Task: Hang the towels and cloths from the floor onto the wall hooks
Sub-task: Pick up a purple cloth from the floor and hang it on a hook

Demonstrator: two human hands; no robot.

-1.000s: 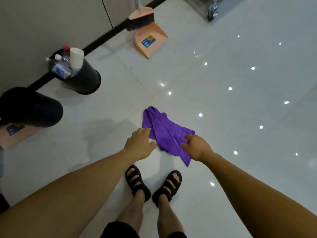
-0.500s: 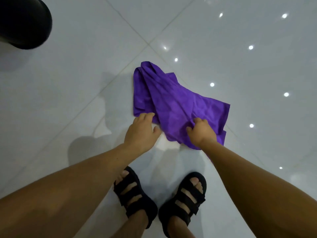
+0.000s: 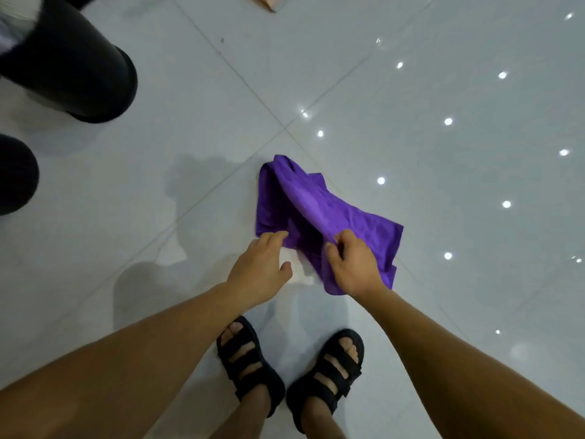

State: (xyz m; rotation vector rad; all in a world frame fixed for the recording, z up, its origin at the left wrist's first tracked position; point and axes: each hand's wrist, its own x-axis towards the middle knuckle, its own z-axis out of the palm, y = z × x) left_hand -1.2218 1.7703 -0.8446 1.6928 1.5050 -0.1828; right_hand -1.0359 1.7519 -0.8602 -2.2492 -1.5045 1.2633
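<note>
A crumpled purple cloth [image 3: 319,207] lies on the glossy white tiled floor [image 3: 190,153], just ahead of my sandalled feet. My right hand [image 3: 351,264] pinches the cloth's near edge between thumb and curled fingers, and that edge is lifted a little off the floor. My left hand [image 3: 262,267] reaches toward the cloth's near left corner with fingers stretched out, the fingertips touching or almost touching the fabric. No wall hooks are in view.
Two black round bins stand at the left, a larger one [image 3: 72,68] at the top left and another [image 3: 15,175] at the left edge. The corner of a peach dustpan [image 3: 273,1] shows at the top edge.
My right hand has gone from resting on the cloth to pinching and lifting its near edge. The view has pulled back, bringing the bins into sight at the left.
</note>
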